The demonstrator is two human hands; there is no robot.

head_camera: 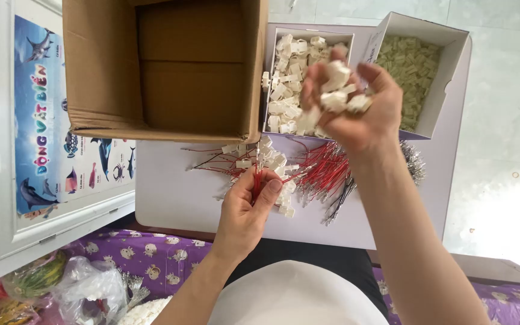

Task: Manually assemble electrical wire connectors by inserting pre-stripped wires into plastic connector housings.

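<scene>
Right now, in the head view, your right hand (349, 102) is raised above the table, cupped palm-up and closed loosely around a heap of small white plastic connectors (336, 90), fingers curled so none spill over the edge. It hovers just over the open white box of white connectors (289, 84), which sits straight ahead, within easy reach for scooping. Your left hand (247, 207) rests lower, nearer your body, with thumb and fingers pinched on a small bundle of red wires (257, 179), held upright so the ends point away from you. More red wires (323, 168) lie fanned on the pale table (170, 192), just beside a scatter of loose white connectors (272, 159), all gathered between your two hands. To the right, a second white box (452, 72) is tipped on its side so its greenish-yellow parts (409, 69) face you. A big brown cardboard box (164, 66) stands open at the left. A poster of sea animals (49, 114) hangs further left, and purple patterned cloth (151, 256) lies below the table edge.
</scene>
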